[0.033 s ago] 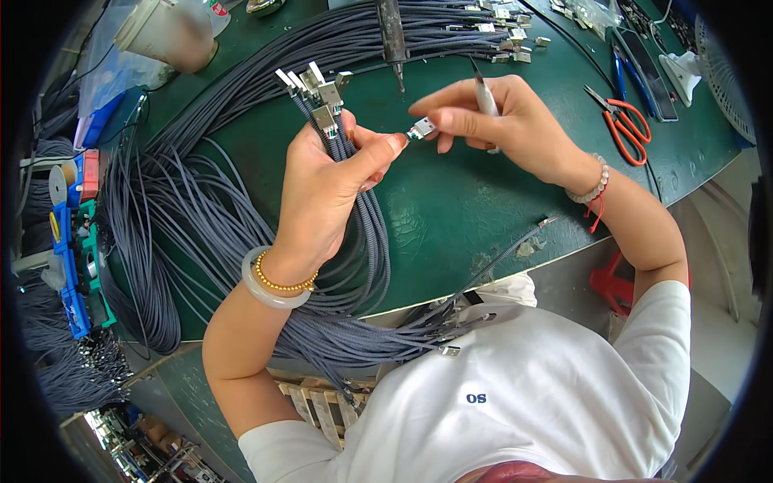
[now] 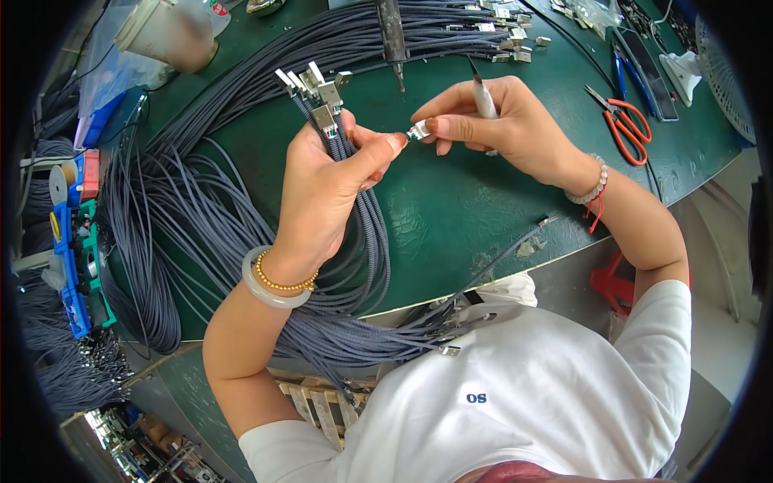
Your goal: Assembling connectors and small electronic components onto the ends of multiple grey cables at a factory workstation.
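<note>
My left hand [image 2: 322, 181] is closed round a bundle of grey braided USB cables [image 2: 369, 229]. Their metal connectors [image 2: 328, 95] stick up above its fingers. Between its thumb and fingertips is the end of one cable, with coloured wires showing at a USB connector [image 2: 418, 130]. My right hand [image 2: 519, 133] pinches that connector between thumb and index finger, hiding much of it. A slim white-handled tool [image 2: 484, 100] with a dark pointed tip is tucked across the right fingers. Just beyond both hands, a soldering iron [image 2: 391, 40] points down over the green tabletop [image 2: 427, 217].
More cables [image 2: 241, 88] arc across the back and pile up at left. At right lie red-handled scissors-like cutters [image 2: 626, 129], blue-handled pliers [image 2: 632, 76] and a phone-like dark slab [image 2: 648, 72]. A white bucket [image 2: 165, 32] stands back left; a loose cable end [image 2: 546, 221] lies near the front edge.
My right thumb and index finger have slid slightly left over the USB connector, covering more of it. The left hand and its bundle look still.
</note>
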`<state>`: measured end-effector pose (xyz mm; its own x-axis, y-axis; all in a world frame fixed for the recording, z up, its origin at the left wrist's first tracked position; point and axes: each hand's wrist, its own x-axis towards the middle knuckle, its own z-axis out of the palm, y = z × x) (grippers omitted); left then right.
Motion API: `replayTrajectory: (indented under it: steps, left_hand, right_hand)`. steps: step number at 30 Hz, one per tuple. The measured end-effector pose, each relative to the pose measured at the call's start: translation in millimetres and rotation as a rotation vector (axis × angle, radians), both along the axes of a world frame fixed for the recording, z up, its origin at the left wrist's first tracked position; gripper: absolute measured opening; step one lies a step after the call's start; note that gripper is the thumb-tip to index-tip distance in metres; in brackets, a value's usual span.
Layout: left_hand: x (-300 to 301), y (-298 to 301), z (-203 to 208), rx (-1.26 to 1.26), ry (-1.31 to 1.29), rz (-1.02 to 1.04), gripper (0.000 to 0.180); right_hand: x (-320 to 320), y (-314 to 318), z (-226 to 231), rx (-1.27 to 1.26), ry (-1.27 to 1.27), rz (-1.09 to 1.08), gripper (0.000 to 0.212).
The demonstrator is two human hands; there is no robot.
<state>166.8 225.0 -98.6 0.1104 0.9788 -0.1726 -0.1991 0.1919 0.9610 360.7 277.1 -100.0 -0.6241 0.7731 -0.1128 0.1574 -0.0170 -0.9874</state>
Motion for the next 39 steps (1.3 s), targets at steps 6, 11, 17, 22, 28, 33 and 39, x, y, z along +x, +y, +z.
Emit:
replayTrajectory:
  steps: [6,11,17,22,28,33,39]
  left_hand:
    - [2.0,-1.1,3.5,0.053,0.029,0.045,0.024]
    - [1.5,-2.7,9.4,0.100,0.001,0.101,0.020]
    - [-5.6,-0.8,16.5,0.108,0.026,0.083,0.020]
    - [-8.9,6.2,24.2,0.086,0.071,0.070,0.022]
    - [-10.5,14.5,28.8,0.092,0.055,0.074,0.027]
    - [-12.4,18.0,28.5,0.117,0.064,0.072,0.029]
    - [-15.7,17.6,28.5,0.141,0.063,0.071,0.029]
  right_hand:
    - [-3.5,-7.5,-4.6,0.042,0.154,-0.048,0.021]
    - [-6.8,-11.6,4.5,0.002,0.163,-0.104,0.018]
    - [-14.4,-13.7,8.9,0.056,0.237,-0.151,0.015]
    - [-18.4,-8.4,8.4,0.049,0.322,-0.157,0.015]
    - [-20.9,-1.8,9.1,-0.001,0.332,-0.176,0.016]
    - [-22.2,1.5,7.3,-0.017,0.335,-0.192,0.016]
    - [-25.8,0.4,7.9,-0.034,0.365,-0.185,0.016]
